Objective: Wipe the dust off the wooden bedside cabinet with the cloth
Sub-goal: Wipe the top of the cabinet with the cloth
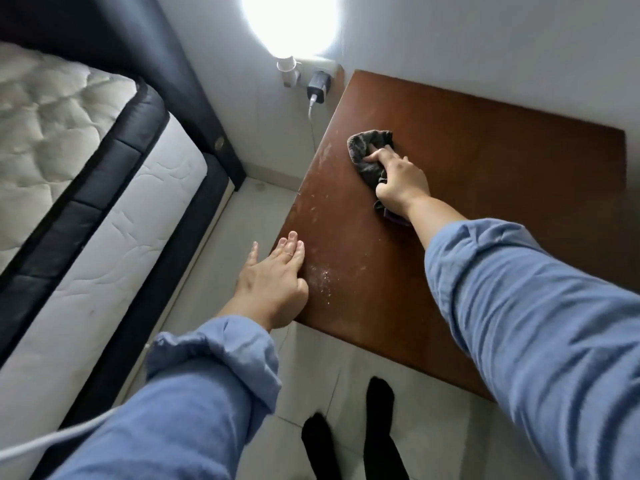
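1. Pressing the grey cloth [369, 157] onto the far-middle of the wooden bedside cabinet [485, 188], the right hand [401, 183] grips it with closed fingers.
2. Left hand [273, 282] rests open-fingered at the cabinet's near-left edge, beside dust specks [323, 277].

wall [485, 36]: white | floor [311, 358]: pale tiles | mattress [52, 140]: quilted, dark-edged | light [289, 26]: glaring (wall-mounted) | charger [319, 87]: black, plugged in

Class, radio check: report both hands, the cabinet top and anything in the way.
Right hand pressing grey cloth on cabinet top. Left hand empty, resting at near-left edge. White dust specks beside it. Nothing in the way.
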